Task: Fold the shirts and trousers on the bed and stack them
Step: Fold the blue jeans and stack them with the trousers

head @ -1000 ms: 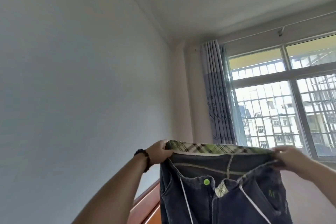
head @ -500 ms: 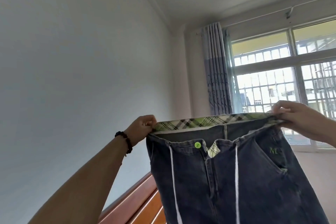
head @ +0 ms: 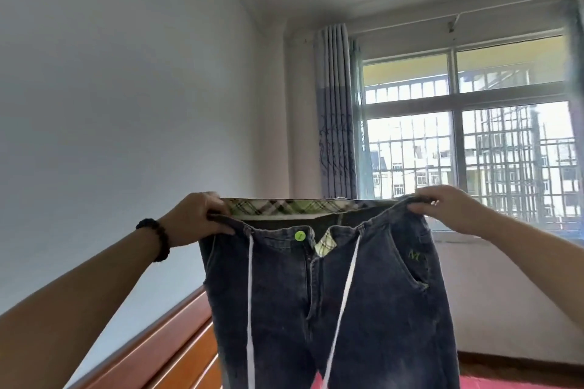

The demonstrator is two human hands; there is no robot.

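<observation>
Dark blue jeans hang in the air in front of me, stretched by the waistband. They have a green plaid lining, a green button, white drawstrings and a small green logo by the right pocket. My left hand, with a dark bead bracelet on its wrist, grips the left end of the waistband. At the other end, my right hand grips the waistband too. The trouser legs run out of view below.
A wooden headboard stands low on the left against a plain white wall. A barred window with a grey curtain fills the right. A strip of red bedding shows at the bottom right.
The jeans came up and spread wider between my hands, then sit a little lower. More of the trousers, the headboard and the red bedding show as the view tilts down.
</observation>
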